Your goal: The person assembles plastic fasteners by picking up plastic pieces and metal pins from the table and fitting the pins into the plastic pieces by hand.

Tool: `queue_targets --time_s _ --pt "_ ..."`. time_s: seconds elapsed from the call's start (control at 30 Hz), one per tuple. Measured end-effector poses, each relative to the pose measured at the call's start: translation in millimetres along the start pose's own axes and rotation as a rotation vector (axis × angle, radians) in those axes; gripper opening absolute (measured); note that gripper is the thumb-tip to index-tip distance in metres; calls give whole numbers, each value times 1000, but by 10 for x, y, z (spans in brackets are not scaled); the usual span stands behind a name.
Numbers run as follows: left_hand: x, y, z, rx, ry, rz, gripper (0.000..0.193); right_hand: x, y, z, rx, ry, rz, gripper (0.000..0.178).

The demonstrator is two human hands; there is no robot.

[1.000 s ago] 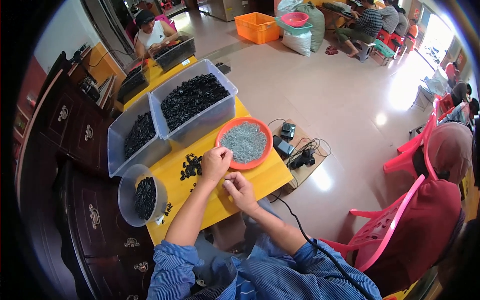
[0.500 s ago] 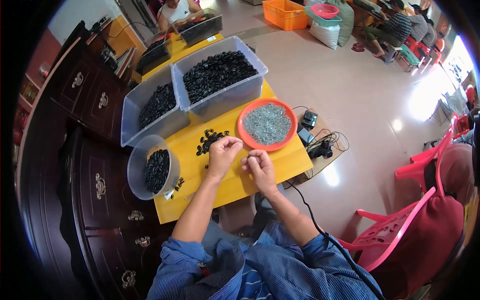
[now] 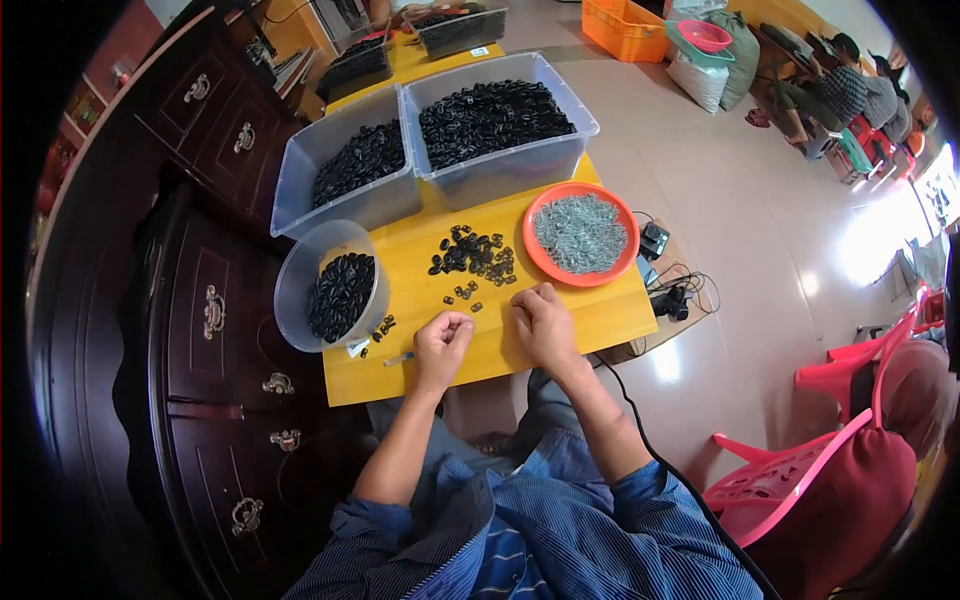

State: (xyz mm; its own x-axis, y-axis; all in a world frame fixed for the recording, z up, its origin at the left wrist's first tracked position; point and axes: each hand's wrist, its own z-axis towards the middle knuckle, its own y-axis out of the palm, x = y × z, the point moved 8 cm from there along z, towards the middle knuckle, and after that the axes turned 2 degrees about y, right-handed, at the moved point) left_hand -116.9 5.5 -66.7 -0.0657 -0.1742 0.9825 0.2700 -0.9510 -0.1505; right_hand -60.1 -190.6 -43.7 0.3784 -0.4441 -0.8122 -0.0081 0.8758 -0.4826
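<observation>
My left hand [image 3: 443,346] hovers over the near part of the yellow table [image 3: 410,258], thumb and fingers pressed together. To its right, my right hand [image 3: 544,324] is closed too, knuckles up, beside the table's near edge. Whatever either hand may hold is hidden. Beyond them lies a loose pile of small black oval pieces [image 3: 472,252], with a few strays on its near side. An orange-red plate [image 3: 580,280] full of small silvery metal pieces [image 3: 578,233] stands beyond my right hand. A round clear tub [image 3: 294,300] of black ovals stands left of my left hand.
Two large clear bins [image 3: 500,182] of black pieces stand at the back. A thin tool-like stick [image 3: 398,359] lies by my left hand. Dark drawers [image 3: 215,310] flank the left; a pink chair [image 3: 780,480] stands right. Small devices with cables [image 3: 672,300] lie beyond the table's right edge.
Both hands have drawn back toward me from beside the plate and moved further apart. My right hand has turned knuckles up. The black pile is now uncovered, and the whole view has shifted.
</observation>
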Motion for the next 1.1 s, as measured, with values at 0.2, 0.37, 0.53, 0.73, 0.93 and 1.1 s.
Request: queue_targets --time_s 0.2,0.37,0.53,0.73,0.93,1.1 --pt "-50 -81 -46 56 78 17 5 25 98 253 -42 47 -193 20" --pt "96 -65 -80 115 177 122 4 125 156 389 -33 102 -359 26" --pt "165 -97 -111 143 217 130 4 88 245 405 -56 115 -418 24" --pt "230 -84 -117 128 259 161 3 128 267 417 -67 135 -440 22" --pt "270 -97 -139 137 290 181 3 -83 76 260 -20 55 -112 12" --pt "283 -98 -153 136 313 193 2 -311 15 -23 37 38 184 13"
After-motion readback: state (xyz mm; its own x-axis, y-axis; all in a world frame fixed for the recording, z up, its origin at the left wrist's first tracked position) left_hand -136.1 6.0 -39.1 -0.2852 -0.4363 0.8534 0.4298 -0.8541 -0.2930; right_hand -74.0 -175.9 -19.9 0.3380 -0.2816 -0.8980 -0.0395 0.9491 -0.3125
